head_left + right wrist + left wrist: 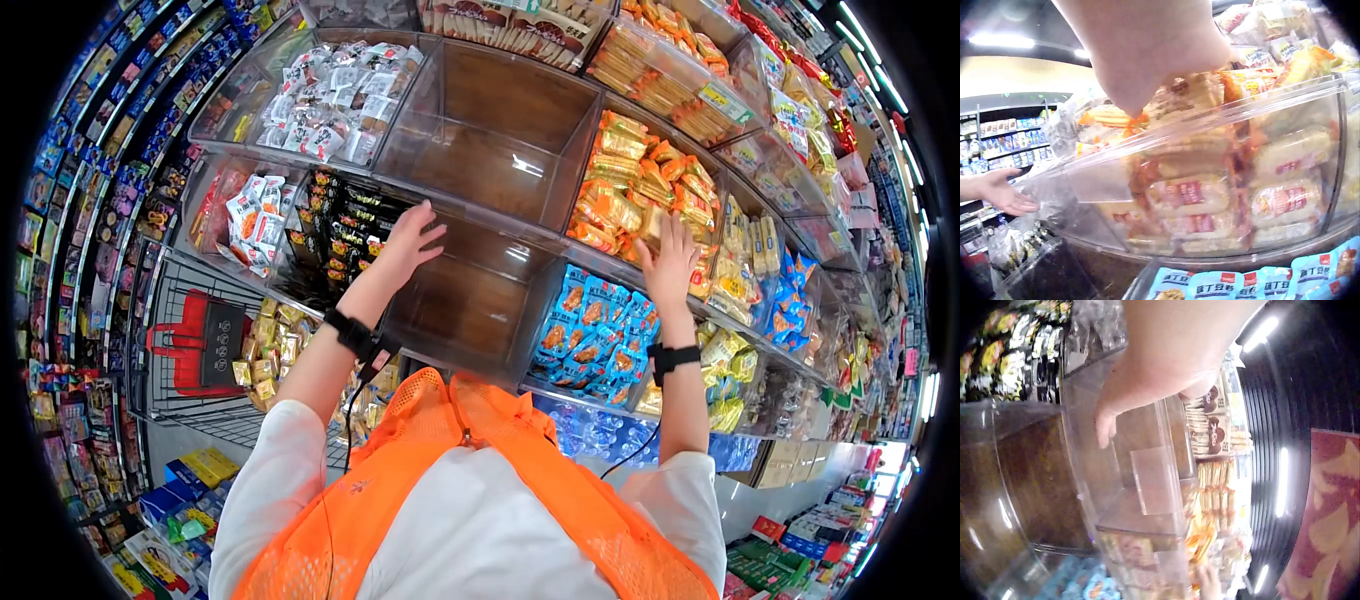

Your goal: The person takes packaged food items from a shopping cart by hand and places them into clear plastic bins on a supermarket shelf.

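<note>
Brown-floored bin [485,130]: upper centre of the head frame. Orange packets [645,185]: heaped right of it, directly up and left from the right hand [675,258]; front ones' long axes run roughly left-right in the right-wrist view. Right hand nearer, fingers extended over the heap's lower edge, grip not evident. Left hand [405,248]: centre-left, fingers spread, holding nothing.

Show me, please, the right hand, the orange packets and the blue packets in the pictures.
Right hand [672,265], head view: back of the hand.
Orange packets [640,182], head view: wrapper near the pile's middle.
Blue packets [595,335], head view: printed wrapper near the pile's middle.
</note>
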Action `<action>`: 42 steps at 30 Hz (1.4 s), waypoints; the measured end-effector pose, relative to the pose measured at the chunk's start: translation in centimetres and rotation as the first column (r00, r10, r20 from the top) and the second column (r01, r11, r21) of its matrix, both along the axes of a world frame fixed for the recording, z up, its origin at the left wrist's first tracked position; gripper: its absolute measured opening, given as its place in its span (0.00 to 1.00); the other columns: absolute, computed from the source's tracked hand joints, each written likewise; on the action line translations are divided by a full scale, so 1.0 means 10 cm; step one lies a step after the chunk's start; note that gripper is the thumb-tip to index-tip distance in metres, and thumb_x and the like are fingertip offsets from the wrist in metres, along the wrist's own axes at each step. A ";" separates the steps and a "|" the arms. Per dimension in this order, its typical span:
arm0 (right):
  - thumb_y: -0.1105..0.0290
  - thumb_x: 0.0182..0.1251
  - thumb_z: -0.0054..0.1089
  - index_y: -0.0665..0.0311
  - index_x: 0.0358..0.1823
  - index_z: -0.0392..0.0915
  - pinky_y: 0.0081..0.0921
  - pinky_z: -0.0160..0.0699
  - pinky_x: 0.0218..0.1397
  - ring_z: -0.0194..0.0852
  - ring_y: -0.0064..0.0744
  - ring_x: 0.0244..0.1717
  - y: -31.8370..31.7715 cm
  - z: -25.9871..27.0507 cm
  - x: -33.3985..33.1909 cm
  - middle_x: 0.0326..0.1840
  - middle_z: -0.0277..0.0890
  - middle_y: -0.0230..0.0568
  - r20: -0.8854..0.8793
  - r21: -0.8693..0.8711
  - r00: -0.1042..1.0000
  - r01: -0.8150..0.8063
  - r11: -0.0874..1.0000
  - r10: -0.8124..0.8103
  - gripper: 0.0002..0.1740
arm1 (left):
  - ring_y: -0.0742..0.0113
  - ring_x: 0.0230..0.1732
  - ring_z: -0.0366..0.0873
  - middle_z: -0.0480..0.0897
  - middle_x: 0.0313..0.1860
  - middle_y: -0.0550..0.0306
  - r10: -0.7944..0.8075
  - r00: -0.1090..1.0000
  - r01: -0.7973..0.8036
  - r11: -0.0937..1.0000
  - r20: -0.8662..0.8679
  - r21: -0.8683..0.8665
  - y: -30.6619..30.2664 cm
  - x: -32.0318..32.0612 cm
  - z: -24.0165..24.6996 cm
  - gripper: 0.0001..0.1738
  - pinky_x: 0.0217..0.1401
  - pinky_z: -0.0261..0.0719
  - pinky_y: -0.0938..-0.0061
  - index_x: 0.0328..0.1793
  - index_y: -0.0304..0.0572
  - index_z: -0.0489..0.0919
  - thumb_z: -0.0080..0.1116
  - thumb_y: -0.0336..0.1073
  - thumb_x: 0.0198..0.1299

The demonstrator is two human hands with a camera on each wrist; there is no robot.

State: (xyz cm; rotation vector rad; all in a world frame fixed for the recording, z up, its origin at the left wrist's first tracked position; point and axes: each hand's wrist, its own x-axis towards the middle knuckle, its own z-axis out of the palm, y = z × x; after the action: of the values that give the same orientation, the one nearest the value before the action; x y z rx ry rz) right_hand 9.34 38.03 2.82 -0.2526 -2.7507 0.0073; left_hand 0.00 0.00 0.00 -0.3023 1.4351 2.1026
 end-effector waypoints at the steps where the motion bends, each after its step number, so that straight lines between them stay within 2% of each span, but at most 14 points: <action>1: 0.54 0.58 0.54 0.61 0.62 0.58 0.53 0.38 0.66 0.43 0.52 0.67 -0.09 0.03 0.05 0.67 0.49 0.48 -0.065 0.031 0.998 -0.008 0.999 0.010 0.33 | 0.52 0.66 0.54 0.47 0.70 0.47 0.101 0.993 -0.104 0.993 0.055 0.058 0.06 -0.10 0.02 0.47 0.62 0.59 0.54 0.71 0.43 0.39 0.52 0.54 0.55; 3: 0.61 0.56 0.56 0.64 0.58 0.61 0.49 0.46 0.64 0.50 0.51 0.64 -0.27 0.15 0.17 0.63 0.55 0.49 -0.211 0.008 0.972 -0.099 0.995 0.098 0.29 | 0.50 0.62 0.59 0.58 0.62 0.47 0.279 0.948 -0.291 0.955 0.152 0.058 0.20 -0.35 -0.01 0.42 0.62 0.59 0.53 0.64 0.35 0.51 0.54 0.54 0.53; 5: 0.67 0.54 0.57 0.66 0.53 0.66 0.44 0.53 0.61 0.56 0.49 0.59 -0.50 0.33 0.28 0.58 0.61 0.48 -0.219 -0.109 0.941 -0.287 0.952 0.259 0.24 | 0.48 0.58 0.63 0.63 0.56 0.43 0.301 0.920 -0.329 0.941 0.250 0.077 0.32 -0.55 -0.05 0.32 0.60 0.62 0.51 0.57 0.34 0.59 0.54 0.47 0.53; 8: 0.74 0.51 0.56 0.66 0.45 0.70 0.38 0.62 0.55 0.64 0.47 0.52 -0.70 0.36 0.35 0.49 0.68 0.45 -0.236 -0.317 0.877 -0.478 0.819 0.420 0.17 | 0.47 0.53 0.66 0.66 0.50 0.39 0.309 0.903 -0.339 0.939 0.299 0.052 0.36 -0.71 -0.18 0.19 0.57 0.67 0.52 0.47 0.31 0.64 0.50 0.34 0.52; 14: 0.79 0.50 0.55 0.65 0.37 0.73 0.30 0.72 0.40 0.72 0.43 0.36 -0.90 0.09 0.35 0.35 0.74 0.43 -0.294 -0.525 0.832 -0.551 0.648 0.470 0.11 | 0.47 0.46 0.68 0.68 0.40 0.40 0.339 0.867 -0.379 0.924 0.364 0.043 0.28 -0.82 -0.16 0.07 0.55 0.70 0.52 0.34 0.27 0.65 0.46 0.23 0.48; 17: 0.77 0.52 0.56 0.66 0.38 0.73 0.28 0.73 0.35 0.74 0.40 0.32 -0.96 -0.09 0.43 0.30 0.74 0.43 -0.215 -0.661 0.853 -0.485 0.572 0.475 0.10 | 0.47 0.44 0.68 0.67 0.38 0.41 0.361 0.870 -0.393 0.919 0.335 0.028 0.25 -0.77 -0.10 0.08 0.54 0.70 0.52 0.34 0.29 0.64 0.46 0.22 0.46; 20: 0.73 0.58 0.54 0.68 0.46 0.70 0.26 0.73 0.40 0.75 0.35 0.37 -0.97 -0.23 0.47 0.37 0.75 0.43 0.014 -0.865 0.870 -0.237 0.443 0.492 0.14 | 0.48 0.43 0.68 0.67 0.37 0.43 0.346 0.871 -0.391 0.918 0.349 0.066 0.25 -0.73 0.02 0.08 0.53 0.71 0.52 0.34 0.29 0.64 0.46 0.22 0.46; 22: 0.66 0.63 0.51 0.69 0.58 0.58 0.26 0.71 0.47 0.72 0.33 0.46 -1.03 -0.31 0.46 0.49 0.70 0.46 0.083 -0.995 0.847 0.097 0.000 0.525 0.25 | 0.47 0.43 0.71 0.69 0.40 0.39 0.317 0.874 -0.376 0.921 0.368 0.099 0.19 -0.68 0.08 0.07 0.53 0.73 0.51 0.35 0.25 0.65 0.44 0.21 0.48; 23: 0.66 0.63 0.51 0.69 0.58 0.58 0.26 0.71 0.47 0.72 0.33 0.46 -1.04 -0.32 0.46 0.49 0.70 0.46 0.086 -0.995 0.844 0.101 0.001 0.529 0.25 | 0.47 0.43 0.71 0.69 0.40 0.39 0.321 0.871 -0.381 0.920 0.371 0.098 0.18 -0.62 0.10 0.07 0.53 0.73 0.51 0.35 0.25 0.65 0.44 0.21 0.48; 25: 0.62 0.65 0.48 0.71 0.64 0.43 0.29 0.68 0.53 0.67 0.36 0.53 -1.14 -0.17 0.38 0.59 0.60 0.49 0.053 -0.927 0.861 0.231 -0.296 0.505 0.34 | 0.48 0.43 0.71 0.69 0.39 0.40 0.383 0.849 -0.413 0.911 0.364 0.006 0.16 -0.46 0.25 0.07 0.53 0.74 0.51 0.35 0.25 0.65 0.45 0.21 0.48; 29: 0.56 0.64 0.49 0.69 0.67 0.32 0.32 0.67 0.55 0.66 0.42 0.55 -1.25 -0.13 0.27 0.61 0.53 0.53 0.071 -0.844 0.904 0.280 -0.457 0.421 0.43 | 0.51 0.38 0.73 0.71 0.31 0.44 0.361 0.864 -0.397 0.917 0.350 0.035 0.07 -0.15 0.37 0.04 0.51 0.75 0.53 0.30 0.27 0.67 0.47 0.21 0.48; 33: 0.53 0.63 0.48 0.71 0.66 0.27 0.35 0.64 0.58 0.61 0.43 0.60 -1.29 -0.04 0.35 0.61 0.51 0.52 0.083 -0.836 0.818 0.369 -0.407 0.570 0.47 | 0.52 0.37 0.75 0.74 0.32 0.44 0.302 0.870 -0.361 0.928 0.390 0.087 -0.12 0.10 0.26 0.02 0.48 0.76 0.60 0.29 0.30 0.68 0.48 0.22 0.47; 39: 0.51 0.66 0.40 0.66 0.68 0.26 0.42 0.50 0.65 0.44 0.43 0.68 -1.22 -0.19 0.51 0.72 0.29 0.44 0.209 -0.844 0.651 0.497 -0.202 0.730 0.43 | 0.52 0.36 0.75 0.73 0.34 0.46 0.340 0.858 -0.407 0.907 0.385 0.105 -0.36 0.52 0.23 0.06 0.46 0.78 0.63 0.32 0.32 0.66 0.45 0.19 0.46; 42: 0.46 0.62 0.46 0.64 0.68 0.28 0.40 0.48 0.64 0.34 0.39 0.71 -1.29 -0.10 0.52 0.72 0.31 0.44 0.236 -0.916 0.711 0.391 -0.093 0.662 0.48 | 0.50 0.38 0.75 0.73 0.34 0.44 0.381 0.845 -0.425 0.905 0.376 0.038 -0.37 0.76 0.30 0.05 0.49 0.77 0.59 0.32 0.31 0.66 0.45 0.21 0.47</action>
State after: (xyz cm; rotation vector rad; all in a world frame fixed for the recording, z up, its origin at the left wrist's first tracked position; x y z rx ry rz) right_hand 14.53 25.17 1.81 -0.2894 -2.5144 2.8010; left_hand 7.56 -3.75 2.96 -0.9661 1.0865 2.2898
